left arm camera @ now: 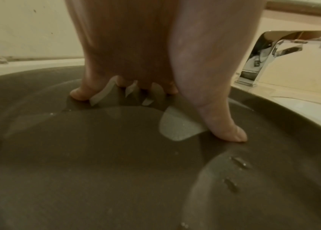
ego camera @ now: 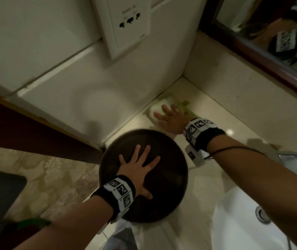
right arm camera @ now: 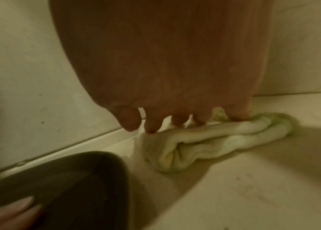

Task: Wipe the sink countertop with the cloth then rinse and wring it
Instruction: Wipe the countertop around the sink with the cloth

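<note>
A bunched white and pale green cloth lies on the cream countertop in the far corner, against the wall. My right hand presses down on it with straight fingers, fingertips at the cloth's far edge. My left hand rests flat with spread fingers inside a dark round tray that sits on the counter's left end. The tray's rim lies just left of the cloth.
The white sink basin with its drain is at the lower right, and a chrome faucet stands behind it. A dark-framed mirror runs along the right. A wall socket hangs above the corner.
</note>
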The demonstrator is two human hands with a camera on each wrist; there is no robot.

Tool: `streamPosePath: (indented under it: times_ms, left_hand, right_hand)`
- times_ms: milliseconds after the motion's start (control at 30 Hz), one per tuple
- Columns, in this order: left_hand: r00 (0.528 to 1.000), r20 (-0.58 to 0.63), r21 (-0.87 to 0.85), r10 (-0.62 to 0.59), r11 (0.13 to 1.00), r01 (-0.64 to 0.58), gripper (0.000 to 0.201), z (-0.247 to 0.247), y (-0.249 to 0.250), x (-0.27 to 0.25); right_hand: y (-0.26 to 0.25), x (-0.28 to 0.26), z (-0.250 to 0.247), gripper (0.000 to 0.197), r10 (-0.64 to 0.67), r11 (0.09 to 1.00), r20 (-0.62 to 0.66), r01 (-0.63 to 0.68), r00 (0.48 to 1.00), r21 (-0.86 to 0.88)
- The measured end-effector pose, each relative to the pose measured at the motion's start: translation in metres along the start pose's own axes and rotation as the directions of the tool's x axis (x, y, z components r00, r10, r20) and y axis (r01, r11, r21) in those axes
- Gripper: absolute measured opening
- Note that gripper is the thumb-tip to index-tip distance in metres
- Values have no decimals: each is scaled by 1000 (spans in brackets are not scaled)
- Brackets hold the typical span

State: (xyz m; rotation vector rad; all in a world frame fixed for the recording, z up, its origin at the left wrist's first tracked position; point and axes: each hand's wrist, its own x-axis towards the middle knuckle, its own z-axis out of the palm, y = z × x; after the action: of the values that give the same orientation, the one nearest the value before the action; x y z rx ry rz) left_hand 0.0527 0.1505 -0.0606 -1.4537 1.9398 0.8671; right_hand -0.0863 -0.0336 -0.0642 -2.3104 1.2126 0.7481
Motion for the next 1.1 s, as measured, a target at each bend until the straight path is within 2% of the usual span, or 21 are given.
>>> streamPosePath:
  times_ms: [100,233,333,500,600,700,800,867,933,1100]
  left_hand:
    - [1000,5,1,-3,1000,3,124,1,0,0]
    - [1000,5,1,-4,1000,4,124,2,0,1]
    - [1000,10,-2,-5,1000,5,124,1,-1,1]
    - [1000,-2,-2,2,1000,-2,123,1,-2,0]
    - [1000,-7,2,0,1000,0,124,2,-2,1]
    - [1000,-8,13,0,1000,0,123,1,-2,0]
    - [1000,-2,8,-3,1000,3,123,0,-1,-1]
    - [1000,-3,11,-2,1000,2,123,-1,-1,0]
    - [1000,4,19,5,1000,-5,123,-2,-1,0]
    - [1000,-2,12,20,1000,-20,124,-1,-2,1]
  right_hand:
    - [19,8,-8,52,100,993,22,-101,995,53]
    - [45,14,-17,55,243,952,-85,-221,966,211]
    - [60,23,-21,57,240,964,-105,-223,965,146]
    - [76,33,-27,59,262,942,-127,-225,957,248]
    - [77,20,-20,56,278,934,-96,-246,956,258]
    - [80,1,1,55,311,920,-130,-264,942,289]
    - [86,-32,34,58,393,899,-221,-323,893,294]
    - [92,-53,50,57,450,861,-199,-365,870,353]
    - [97,-64,58,58,475,837,-137,-397,869,377]
    - [92,-49,45,57,503,808,-77,-437,861,395]
